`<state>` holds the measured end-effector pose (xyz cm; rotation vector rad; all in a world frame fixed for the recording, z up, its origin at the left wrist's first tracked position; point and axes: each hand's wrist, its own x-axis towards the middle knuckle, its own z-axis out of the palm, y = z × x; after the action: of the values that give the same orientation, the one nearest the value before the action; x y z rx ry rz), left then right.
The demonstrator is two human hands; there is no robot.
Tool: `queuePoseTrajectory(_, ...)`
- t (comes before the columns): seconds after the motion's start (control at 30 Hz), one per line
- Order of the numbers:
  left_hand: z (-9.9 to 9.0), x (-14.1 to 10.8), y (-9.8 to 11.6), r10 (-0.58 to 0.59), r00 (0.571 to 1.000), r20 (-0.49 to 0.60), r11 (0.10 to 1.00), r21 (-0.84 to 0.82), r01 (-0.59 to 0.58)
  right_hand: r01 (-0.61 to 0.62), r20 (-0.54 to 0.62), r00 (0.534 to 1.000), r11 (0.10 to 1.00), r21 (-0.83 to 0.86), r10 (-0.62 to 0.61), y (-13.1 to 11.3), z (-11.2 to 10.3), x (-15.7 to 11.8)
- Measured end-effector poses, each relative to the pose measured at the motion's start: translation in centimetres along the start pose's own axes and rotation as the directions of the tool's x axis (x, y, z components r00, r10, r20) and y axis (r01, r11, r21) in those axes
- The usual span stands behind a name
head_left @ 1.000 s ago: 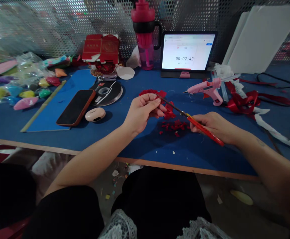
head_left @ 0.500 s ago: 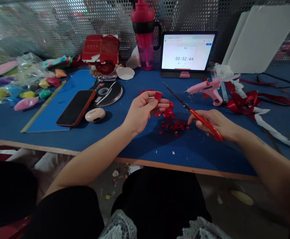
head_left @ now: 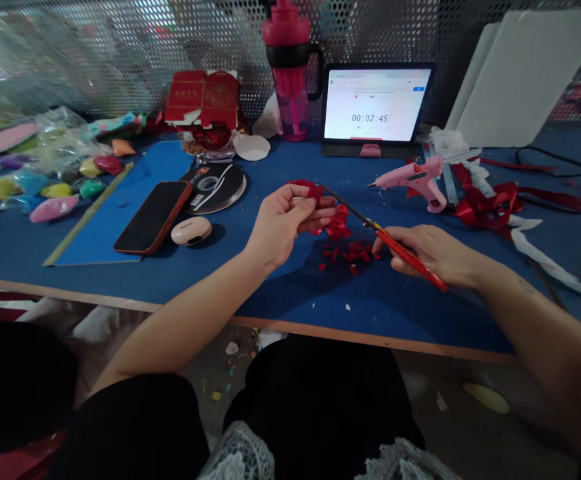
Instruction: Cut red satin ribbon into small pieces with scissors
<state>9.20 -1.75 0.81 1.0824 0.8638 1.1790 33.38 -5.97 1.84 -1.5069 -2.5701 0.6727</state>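
My left hand [head_left: 283,223] pinches a small red ribbon piece [head_left: 315,191] between thumb and forefinger, its other fingers stretched behind it. Red-handled scissors [head_left: 403,253] are gripped in my right hand [head_left: 433,253], with the blades pointing up and left. Their tips reach close to the ribbon piece; whether they touch it I cannot tell. Below and beside my left fingers lie red petal-like pieces [head_left: 339,225] on the blue table. Small red scraps [head_left: 355,252] are scattered nearer to me, between the two hands.
Behind my right hand lies a pink glue gun [head_left: 418,180], beside tangled red ribbon [head_left: 488,205]. A tablet [head_left: 375,107] and a pink bottle [head_left: 290,80] stand at the back. Leftward are a phone [head_left: 153,217], a small case [head_left: 191,231] and a ribbon spool [head_left: 215,187].
The scissors have moved left and slightly down, bringing their tips to the red piece. My left hand has shifted only slightly, and the held piece looks turned and narrower.
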Motion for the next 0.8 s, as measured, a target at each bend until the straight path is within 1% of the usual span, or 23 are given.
queuePoseTrajectory(0.1,-0.27,0.16,-0.12,-0.003,1.000,0.031,1.000,0.023,0.002,0.010,-0.014,1.000,1.000,0.003,-0.010,0.17,0.11,-0.06)
queuePoseTrajectory(0.2,-0.45,0.31,-0.26,0.013,0.999,0.046,1.000,0.012,-0.013,0.029,-0.020,0.999,0.999,0.015,-0.028,0.38,0.27,-0.10)
queuePoseTrajectory(0.33,-0.42,0.48,-0.33,0.046,0.999,-0.007,0.999,-0.007,-0.046,0.032,-0.039,0.999,0.999,0.034,-0.031,0.54,0.35,-0.07)
queuePoseTrajectory(0.47,-0.42,0.66,-0.47,0.093,0.994,-0.064,0.995,-0.017,-0.094,0.011,-0.016,1.000,1.000,0.023,-0.011,0.43,0.28,-0.06)
queuePoseTrajectory(0.67,-0.45,0.50,-0.71,0.166,0.985,-0.037,0.986,-0.007,-0.167,0.015,-0.022,1.000,1.000,-0.012,-0.015,0.38,0.48,-0.13)
queuePoseTrajectory(0.8,-0.25,0.25,-0.47,0.132,0.991,-0.034,0.991,-0.011,-0.132,0.037,-0.033,0.999,0.999,0.008,-0.037,0.40,0.56,-0.09)
